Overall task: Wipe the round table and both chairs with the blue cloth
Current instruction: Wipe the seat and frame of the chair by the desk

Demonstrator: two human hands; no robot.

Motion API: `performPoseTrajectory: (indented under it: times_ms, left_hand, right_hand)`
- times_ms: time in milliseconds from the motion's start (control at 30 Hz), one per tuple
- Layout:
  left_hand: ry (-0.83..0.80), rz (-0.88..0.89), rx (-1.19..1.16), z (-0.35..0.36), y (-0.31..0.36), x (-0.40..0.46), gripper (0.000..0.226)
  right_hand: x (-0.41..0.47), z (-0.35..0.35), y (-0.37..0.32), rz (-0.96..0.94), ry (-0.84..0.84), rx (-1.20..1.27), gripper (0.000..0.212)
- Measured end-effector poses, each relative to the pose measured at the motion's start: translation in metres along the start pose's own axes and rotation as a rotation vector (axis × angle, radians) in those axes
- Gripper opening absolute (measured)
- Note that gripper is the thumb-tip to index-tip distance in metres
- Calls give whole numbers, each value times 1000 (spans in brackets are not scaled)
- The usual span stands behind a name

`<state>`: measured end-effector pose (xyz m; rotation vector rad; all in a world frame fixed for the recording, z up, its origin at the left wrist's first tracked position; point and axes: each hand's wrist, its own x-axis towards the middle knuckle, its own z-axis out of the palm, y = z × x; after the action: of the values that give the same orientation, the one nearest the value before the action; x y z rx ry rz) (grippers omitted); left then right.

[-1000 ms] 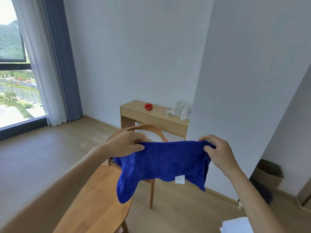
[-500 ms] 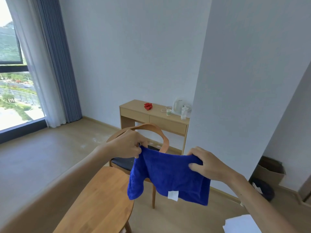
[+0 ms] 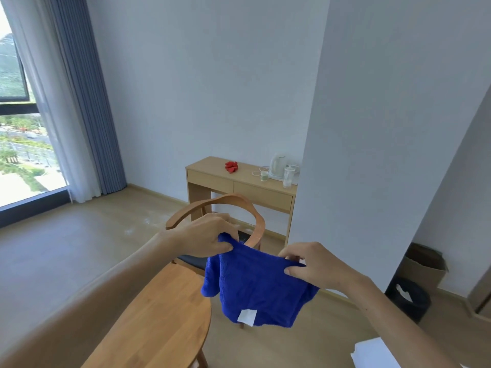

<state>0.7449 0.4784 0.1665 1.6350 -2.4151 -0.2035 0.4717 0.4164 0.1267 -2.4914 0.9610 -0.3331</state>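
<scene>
The blue cloth (image 3: 259, 285) hangs in the air over the round counter's (image 3: 159, 322) far edge, pinched at its top corners by the left hand (image 3: 204, 239) and right hand (image 3: 309, 265). The chair (image 3: 225, 211) stands just beyond. Folding it into a flat pad first should make wiping even.

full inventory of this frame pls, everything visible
cloth: 1, blue with a white tag, held in the air over the table edge
table: 1, wood, round, bottom centre
chair: 1, wood with dark seat, behind the table
desk: 1, wood, at the far wall
red thing: 1, on the desk
kettle: 1, white, on the desk
cups: 2, on the desk
curtains: blue and white, left
bins: 2, black and brown, right
left hand: grips the cloth
right hand: pinches the cloth
</scene>
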Motion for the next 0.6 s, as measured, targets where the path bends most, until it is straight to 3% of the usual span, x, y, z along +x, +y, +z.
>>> performPoseTrajectory:
  times_ms: [233,367,600]
  left_hand:
    - [84,-3,-129,-2,8,1,13]
    - [64,35,-171,-6,13,2,7]
    - [-7,93,-202,-12,23,0,15]
  right_hand:
    - [5,14,-2,-83,29,-28,13]
    - [12,22,-1,-153,101,-62,10]
    - [24,21,-5,-208,29,-41,9]
